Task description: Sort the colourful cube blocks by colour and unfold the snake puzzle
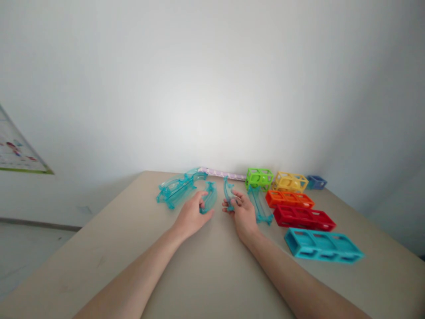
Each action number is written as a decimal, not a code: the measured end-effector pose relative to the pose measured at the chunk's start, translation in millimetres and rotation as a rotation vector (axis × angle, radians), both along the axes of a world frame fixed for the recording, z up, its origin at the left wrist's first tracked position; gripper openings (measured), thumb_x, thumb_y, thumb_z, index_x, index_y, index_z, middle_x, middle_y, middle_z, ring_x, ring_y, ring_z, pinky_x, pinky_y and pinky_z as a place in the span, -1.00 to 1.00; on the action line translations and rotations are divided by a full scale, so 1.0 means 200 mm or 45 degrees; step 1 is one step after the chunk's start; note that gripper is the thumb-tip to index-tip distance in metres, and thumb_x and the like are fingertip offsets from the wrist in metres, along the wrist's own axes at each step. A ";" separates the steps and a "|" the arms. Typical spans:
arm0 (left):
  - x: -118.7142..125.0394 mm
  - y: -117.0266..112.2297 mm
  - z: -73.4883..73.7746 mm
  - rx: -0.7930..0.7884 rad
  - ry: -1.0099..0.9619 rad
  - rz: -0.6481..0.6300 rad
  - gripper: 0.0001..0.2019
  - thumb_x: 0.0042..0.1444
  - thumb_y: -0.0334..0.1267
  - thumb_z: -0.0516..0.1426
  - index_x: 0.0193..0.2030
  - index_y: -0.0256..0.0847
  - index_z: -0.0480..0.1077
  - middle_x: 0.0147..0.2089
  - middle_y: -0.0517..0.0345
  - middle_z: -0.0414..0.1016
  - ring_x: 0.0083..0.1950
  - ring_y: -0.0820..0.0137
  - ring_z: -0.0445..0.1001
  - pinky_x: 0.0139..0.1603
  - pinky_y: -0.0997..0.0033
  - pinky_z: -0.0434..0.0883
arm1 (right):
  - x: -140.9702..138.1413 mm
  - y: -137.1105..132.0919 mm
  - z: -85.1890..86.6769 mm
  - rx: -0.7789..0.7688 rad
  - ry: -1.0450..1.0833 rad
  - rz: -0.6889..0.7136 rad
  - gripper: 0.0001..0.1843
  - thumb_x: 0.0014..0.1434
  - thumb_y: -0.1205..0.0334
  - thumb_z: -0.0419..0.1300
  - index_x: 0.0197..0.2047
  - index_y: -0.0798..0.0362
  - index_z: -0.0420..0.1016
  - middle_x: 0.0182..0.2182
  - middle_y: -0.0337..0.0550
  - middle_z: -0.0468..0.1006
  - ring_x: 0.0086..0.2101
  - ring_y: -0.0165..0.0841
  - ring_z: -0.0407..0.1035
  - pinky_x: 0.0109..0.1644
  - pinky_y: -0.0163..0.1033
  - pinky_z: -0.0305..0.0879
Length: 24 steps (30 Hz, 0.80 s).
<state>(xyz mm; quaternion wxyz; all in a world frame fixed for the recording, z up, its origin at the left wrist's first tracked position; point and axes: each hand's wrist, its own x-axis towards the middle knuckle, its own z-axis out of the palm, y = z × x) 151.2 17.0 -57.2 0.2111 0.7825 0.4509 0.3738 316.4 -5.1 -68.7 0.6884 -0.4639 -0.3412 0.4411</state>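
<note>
Left hand [192, 215] pinches one curved track [210, 198], right hand [244, 212] another [227, 192]; light, stiff, slippery plastic, best held by edges.

Beige table [206, 274], set against a white wall. Landmark: red block [303, 218]. Orange block [289, 199] just behind it; yellow block [290, 181] behind that. Green block [259, 178] left of yellow; small blue block [316, 181] right of yellow. Cyan block [322, 245] in front of red. Straight clear track [260, 204] just left of red. Curved clear tracks [177, 189] well left, near the far edge. Purple strip [223, 173] along the far edge.
</note>
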 end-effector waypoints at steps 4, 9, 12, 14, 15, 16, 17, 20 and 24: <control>0.01 0.03 0.02 -0.238 -0.254 0.179 -0.70 -0.04 -0.29 0.13 -0.11 -0.23 0.40 -0.43 0.28 0.27 -0.47 0.46 0.34 -0.41 0.43 0.35 | -0.01 -0.02 0.01 0.033 0.069 0.070 -0.47 -0.26 0.38 0.14 -0.11 0.00 0.32 -0.39 -0.23 0.47 -0.32 -0.32 0.41 -0.29 -0.21 0.34; 0.01 0.05 0.02 -0.418 -0.619 0.246 -0.68 -0.03 -0.29 0.11 -0.08 -0.23 0.38 -0.41 0.28 0.28 -0.54 0.48 0.37 -0.53 0.45 0.38 | -0.03 -0.04 0.01 0.015 0.084 0.158 -0.38 -0.38 0.45 0.01 -0.13 0.00 0.33 -0.46 -0.29 0.40 -0.42 -0.37 0.31 -0.36 -0.27 0.26; -0.01 0.07 0.00 -0.178 -0.361 0.337 -0.72 -0.02 -0.28 0.15 -0.12 -0.22 0.41 -0.39 0.23 0.33 -0.40 0.41 0.40 -0.36 0.39 0.41 | -0.03 -0.05 0.02 0.005 0.083 0.219 -0.40 -0.40 0.45 0.00 -0.16 0.01 0.32 -0.48 -0.28 0.40 -0.44 -0.37 0.28 -0.41 -0.28 0.21; -0.03 0.07 -0.02 -0.008 -0.119 0.406 -0.78 0.00 -0.29 0.16 -0.17 -0.23 0.43 -0.37 0.17 0.37 -0.31 0.36 0.41 -0.21 0.34 0.39 | -0.03 -0.06 0.03 0.006 0.082 0.253 -0.40 -0.40 0.45 0.00 -0.16 0.01 0.32 -0.48 -0.28 0.39 -0.44 -0.36 0.27 -0.42 -0.28 0.18; -0.04 0.07 -0.02 0.046 -0.025 0.431 -0.79 0.01 -0.31 0.15 -0.17 -0.23 0.44 -0.35 0.15 0.39 -0.28 0.35 0.42 -0.16 0.33 0.38 | -0.03 -0.06 0.03 0.009 0.082 0.268 -0.39 -0.41 0.45 0.00 -0.16 0.01 0.32 -0.48 -0.28 0.39 -0.45 -0.36 0.26 -0.43 -0.29 0.17; -0.05 0.07 -0.02 0.081 0.050 0.450 -0.80 0.02 -0.32 0.15 -0.18 -0.22 0.45 -0.32 0.12 0.41 -0.25 0.34 0.42 -0.14 0.32 0.36 | -0.03 -0.06 0.03 0.012 0.083 0.281 -0.38 -0.42 0.45 0.00 -0.15 0.02 0.32 -0.48 -0.28 0.39 -0.45 -0.36 0.25 -0.44 -0.29 0.16; -0.05 0.07 -0.01 0.109 0.108 0.465 -0.81 0.02 -0.32 0.15 -0.18 -0.21 0.45 -0.30 0.10 0.43 -0.24 0.32 0.43 -0.13 0.33 0.36 | -0.03 -0.06 0.03 0.015 0.085 0.293 -0.38 -0.43 0.45 0.00 -0.15 0.02 0.32 -0.48 -0.28 0.38 -0.45 -0.36 0.24 -0.44 -0.30 0.15; -0.08 0.06 0.03 0.227 0.197 0.500 -0.85 0.07 -0.19 0.15 -0.26 -0.18 0.48 -0.29 0.07 0.47 -0.23 0.27 0.44 -0.12 0.30 0.34 | -0.03 -0.06 0.03 0.019 0.099 0.318 -0.38 -0.45 0.43 0.00 -0.17 0.02 0.32 -0.49 -0.27 0.36 -0.46 -0.36 0.22 -0.45 -0.30 0.13; -0.17 0.12 0.09 0.508 0.125 0.696 -0.79 0.16 -0.16 0.06 -0.32 -0.18 0.48 -0.31 0.02 0.48 -0.17 0.18 0.42 0.02 0.18 0.29 | -0.03 -0.06 0.04 0.013 0.119 0.343 -0.46 -0.43 0.38 0.01 -0.23 0.02 0.32 -0.50 -0.27 0.33 -0.47 -0.36 0.20 -0.46 -0.29 0.13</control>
